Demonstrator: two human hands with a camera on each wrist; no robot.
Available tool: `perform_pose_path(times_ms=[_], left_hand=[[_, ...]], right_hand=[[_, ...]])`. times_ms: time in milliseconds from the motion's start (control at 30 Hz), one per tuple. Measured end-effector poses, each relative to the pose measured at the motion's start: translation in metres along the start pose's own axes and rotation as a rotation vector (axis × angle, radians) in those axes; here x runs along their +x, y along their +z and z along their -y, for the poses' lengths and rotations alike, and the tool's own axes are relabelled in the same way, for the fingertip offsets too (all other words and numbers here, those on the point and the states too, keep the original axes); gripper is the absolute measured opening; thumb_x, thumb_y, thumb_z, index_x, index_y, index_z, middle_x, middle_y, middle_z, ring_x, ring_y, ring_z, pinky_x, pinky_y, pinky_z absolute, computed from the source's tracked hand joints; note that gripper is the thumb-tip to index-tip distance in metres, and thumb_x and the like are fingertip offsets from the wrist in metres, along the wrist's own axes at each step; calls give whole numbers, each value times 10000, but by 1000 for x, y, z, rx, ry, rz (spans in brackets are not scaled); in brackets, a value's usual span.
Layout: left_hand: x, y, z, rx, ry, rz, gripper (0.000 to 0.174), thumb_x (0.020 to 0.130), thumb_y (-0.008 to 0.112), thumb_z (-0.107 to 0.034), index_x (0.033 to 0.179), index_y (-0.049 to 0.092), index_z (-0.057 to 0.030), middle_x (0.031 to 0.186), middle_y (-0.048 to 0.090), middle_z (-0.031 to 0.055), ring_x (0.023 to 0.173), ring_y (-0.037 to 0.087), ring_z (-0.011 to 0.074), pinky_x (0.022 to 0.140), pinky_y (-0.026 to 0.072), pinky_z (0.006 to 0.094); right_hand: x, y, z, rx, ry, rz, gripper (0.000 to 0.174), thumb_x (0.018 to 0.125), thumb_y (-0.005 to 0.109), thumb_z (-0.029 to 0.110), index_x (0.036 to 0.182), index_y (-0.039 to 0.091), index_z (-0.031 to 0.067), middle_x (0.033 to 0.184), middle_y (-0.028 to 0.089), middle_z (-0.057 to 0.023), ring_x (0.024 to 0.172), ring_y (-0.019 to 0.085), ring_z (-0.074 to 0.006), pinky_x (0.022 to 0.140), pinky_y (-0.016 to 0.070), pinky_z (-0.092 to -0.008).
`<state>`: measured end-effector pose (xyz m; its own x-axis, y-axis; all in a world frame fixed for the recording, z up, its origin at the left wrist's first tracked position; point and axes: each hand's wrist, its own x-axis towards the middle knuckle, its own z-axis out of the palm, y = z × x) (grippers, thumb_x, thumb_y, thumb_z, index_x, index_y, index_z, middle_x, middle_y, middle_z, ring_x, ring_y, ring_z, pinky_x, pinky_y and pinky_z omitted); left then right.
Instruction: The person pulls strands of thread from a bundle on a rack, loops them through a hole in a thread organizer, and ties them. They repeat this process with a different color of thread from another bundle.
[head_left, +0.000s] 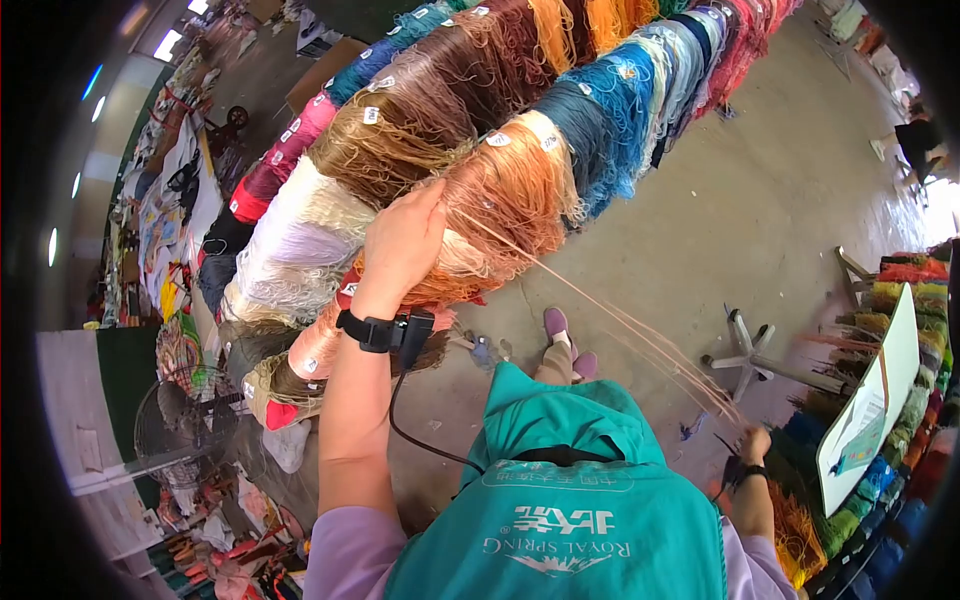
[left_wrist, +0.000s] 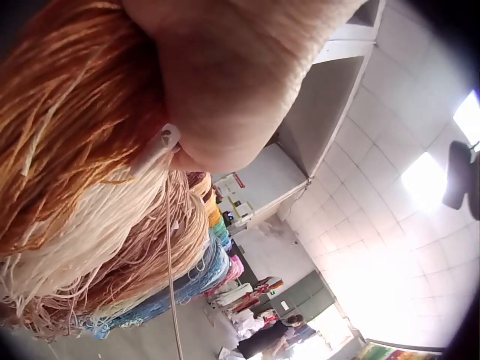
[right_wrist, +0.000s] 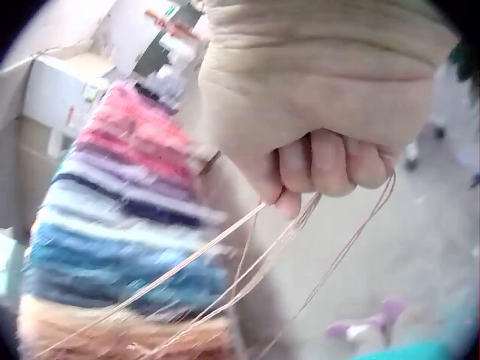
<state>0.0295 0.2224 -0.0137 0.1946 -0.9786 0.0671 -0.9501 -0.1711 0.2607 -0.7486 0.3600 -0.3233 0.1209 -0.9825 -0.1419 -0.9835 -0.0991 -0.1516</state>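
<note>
My left hand (head_left: 405, 240) rests against the orange-brown thread hanks (head_left: 515, 185) on the long rack; its palm (left_wrist: 225, 82) is close beside orange thread (left_wrist: 75, 112) and a small white tag (left_wrist: 166, 137), and its fingertips are hidden. Far out to the lower right, my right hand (head_left: 755, 445) holds several thin pale-pink strands (head_left: 640, 335), stretched taut back to the hanks. The right wrist view shows the right hand (right_wrist: 319, 112) with curled fingers gripping the strands (right_wrist: 247, 266), which fan out below in separate lines.
Blue hanks (head_left: 600, 110) and brown hanks (head_left: 430, 80) fill the rack. A wheeled chair base (head_left: 745, 355) stands on the floor near the right arm. More coloured thread (head_left: 885, 480) and a white board (head_left: 875, 405) are at the right. A fan (head_left: 180, 420) stands at the left.
</note>
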Motion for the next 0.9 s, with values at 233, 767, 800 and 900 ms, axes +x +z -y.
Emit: perform_pose_path(times_ms=[233, 767, 800, 900], left_hand=[[11, -8, 16, -143, -59, 76, 397, 970, 430, -254, 1262, 591, -38, 1280, 595, 175, 1196, 548, 337, 1029, 422, 410], [56, 4, 63, -143, 87, -63, 197, 838, 587, -103, 993, 703, -70, 923, 679, 190, 846, 633, 417, 802, 505, 427], [56, 4, 62, -144, 37, -58, 191, 841, 582, -102, 981, 708, -65, 912, 682, 191, 855, 640, 406, 799, 505, 427], [56, 1, 54, -155, -99, -16, 191, 851, 570, -102, 937, 732, -49, 907, 689, 206, 907, 656, 376, 795, 505, 433]], right_hand=[[-14, -10, -21, 356, 691, -243, 205, 766, 593, 133, 763, 654, -63, 727, 640, -132, 719, 595, -230, 706, 457, -378], [54, -98, 84, 2104, 1018, -107, 267, 956, 536, 172, 692, 549, 137, 499, 269, 77, 385, 230, -72, 371, 176, -243], [51, -106, 80, 2190, 1009, -182, 287, 968, 522, 160, 681, 527, 149, 496, 265, 78, 385, 225, -71, 372, 171, -237], [12, -120, 55, 2164, 1159, -622, 281, 958, 539, 148, 701, 428, 158, 495, 307, 50, 400, 258, -96, 392, 210, -261]])
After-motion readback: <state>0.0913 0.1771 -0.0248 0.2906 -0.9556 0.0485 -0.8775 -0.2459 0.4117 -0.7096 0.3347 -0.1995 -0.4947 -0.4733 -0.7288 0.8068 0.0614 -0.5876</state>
